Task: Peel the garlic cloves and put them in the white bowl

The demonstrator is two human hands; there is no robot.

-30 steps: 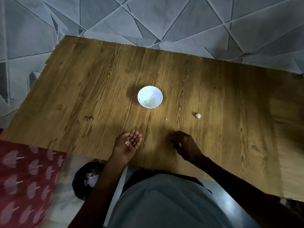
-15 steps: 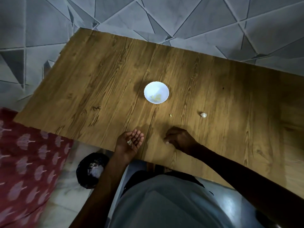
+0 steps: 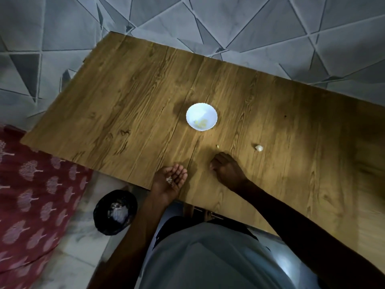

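The white bowl stands mid-table with a few yellowish peeled cloves in it. An unpeeled garlic clove lies on the wood to the right of the bowl. A tiny garlic scrap sits just beyond my right hand. My left hand lies palm up at the table's near edge, fingers relaxed, with small whitish bits of peel in the palm. My right hand rests on the table beside it, fingers curled under. Nothing shows in its grip.
The wooden table ends just under my left wrist. A black bin with pale peel in it stands on the floor below that edge. Red patterned cloth fills the left side, and grey triangular tiles lie beyond the table.
My right hand has slid left along the table toward my left hand. The left hand has stayed palm up with the peel. The camera has shifted.
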